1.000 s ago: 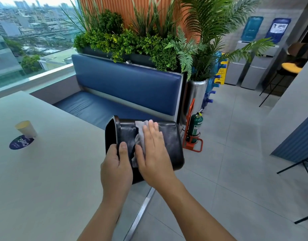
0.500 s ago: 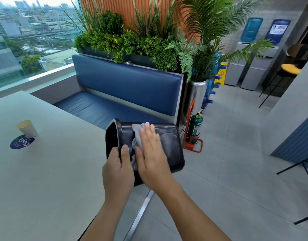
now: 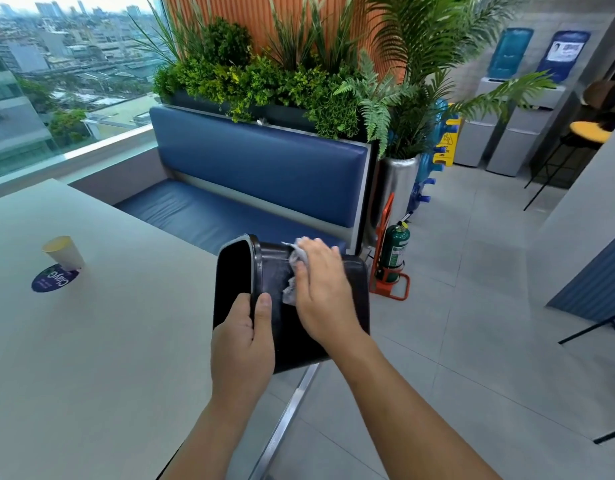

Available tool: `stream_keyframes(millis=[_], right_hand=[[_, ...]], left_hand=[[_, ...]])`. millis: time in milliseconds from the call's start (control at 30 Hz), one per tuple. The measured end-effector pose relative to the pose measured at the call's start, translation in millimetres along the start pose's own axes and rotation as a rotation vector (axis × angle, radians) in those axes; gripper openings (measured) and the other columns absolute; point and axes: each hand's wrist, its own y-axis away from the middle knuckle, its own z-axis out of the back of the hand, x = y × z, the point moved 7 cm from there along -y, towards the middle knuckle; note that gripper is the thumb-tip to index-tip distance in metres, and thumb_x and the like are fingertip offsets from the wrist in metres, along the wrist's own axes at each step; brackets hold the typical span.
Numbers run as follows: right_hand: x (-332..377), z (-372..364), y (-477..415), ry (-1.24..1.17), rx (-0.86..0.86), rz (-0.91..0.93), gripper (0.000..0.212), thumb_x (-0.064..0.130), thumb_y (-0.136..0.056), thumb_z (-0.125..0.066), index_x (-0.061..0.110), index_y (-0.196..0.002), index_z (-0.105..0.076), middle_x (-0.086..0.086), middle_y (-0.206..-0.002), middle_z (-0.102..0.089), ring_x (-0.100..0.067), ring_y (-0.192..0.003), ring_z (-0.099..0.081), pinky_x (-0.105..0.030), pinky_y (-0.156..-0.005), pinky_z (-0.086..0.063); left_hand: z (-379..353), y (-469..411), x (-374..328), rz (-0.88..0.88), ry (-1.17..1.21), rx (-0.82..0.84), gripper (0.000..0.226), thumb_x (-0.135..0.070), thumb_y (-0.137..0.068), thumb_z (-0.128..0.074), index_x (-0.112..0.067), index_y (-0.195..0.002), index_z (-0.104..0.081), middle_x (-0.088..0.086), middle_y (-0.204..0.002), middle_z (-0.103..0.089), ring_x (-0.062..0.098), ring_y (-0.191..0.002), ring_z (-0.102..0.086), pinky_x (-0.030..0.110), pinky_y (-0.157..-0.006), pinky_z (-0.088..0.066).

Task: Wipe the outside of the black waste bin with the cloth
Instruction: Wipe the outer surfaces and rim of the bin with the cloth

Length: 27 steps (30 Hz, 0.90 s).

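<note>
The black waste bin lies on its side in the air past the table's right edge, its open mouth facing left. My left hand grips the bin's rim at the near side, thumb over the outside wall. My right hand lies flat on the bin's upper wall and presses a crumpled white cloth against it. Most of the cloth is hidden under the palm and fingers; only its left edge shows.
A grey table fills the left, with a paper cup on a round blue coaster. Behind the bin are a blue bench, planters, and a green fire extinguisher in an orange stand. Grey tiled floor spreads to the right.
My right hand has slid the cloth across the bin's upper wall, toward its far edge and slightly right. The left hand keeps its grip on the rim.
</note>
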Motion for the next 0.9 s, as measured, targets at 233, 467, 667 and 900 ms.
stream_keyframes(millis=[233,467,667,900], right_hand=[[52,-23,-10,-0.008,0.156,0.212,0.042,0.022,-0.106,-0.039,0.01,-0.144,-0.053,-0.003,-0.148,-0.056,-0.02,-0.141,-0.043,-0.04,-0.128,-0.018],[49,-5,-14,0.09,0.126,0.324,0.036,0.023,-0.109,-0.042,0.014,-0.142,-0.055,0.0,-0.143,-0.059,-0.018,-0.136,-0.049,-0.038,-0.125,-0.023],[-17,29,-21,0.164,0.043,0.183,0.03,0.023,-0.111,-0.038,0.018,-0.13,-0.06,0.005,-0.127,-0.063,-0.015,-0.122,-0.055,-0.046,-0.116,-0.035],[-45,43,-12,0.162,0.016,0.087,0.046,0.027,-0.112,-0.037,0.016,-0.157,-0.041,0.001,-0.165,-0.036,-0.014,-0.157,-0.023,-0.041,-0.129,-0.02]], left_hand=[[1,-1,15,0.021,-0.016,-0.031,0.039,-0.03,-0.112,-0.045,-0.013,-0.078,-0.045,0.002,-0.062,-0.053,0.023,-0.065,-0.051,0.043,-0.054,-0.04],[17,-1,8,0.012,0.011,-0.057,0.04,-0.029,-0.11,-0.049,-0.011,-0.075,-0.047,0.002,-0.06,-0.048,0.014,-0.061,-0.047,0.023,-0.053,-0.036],[32,-1,1,0.041,0.034,-0.058,0.044,-0.029,-0.11,-0.048,-0.009,-0.072,-0.044,0.005,-0.061,-0.042,0.008,-0.058,-0.044,0.018,-0.051,-0.034],[35,-11,6,0.131,0.09,-0.086,0.048,-0.036,-0.112,-0.045,-0.003,-0.078,-0.05,0.015,-0.07,-0.049,0.01,-0.061,-0.042,0.02,-0.054,-0.034]])
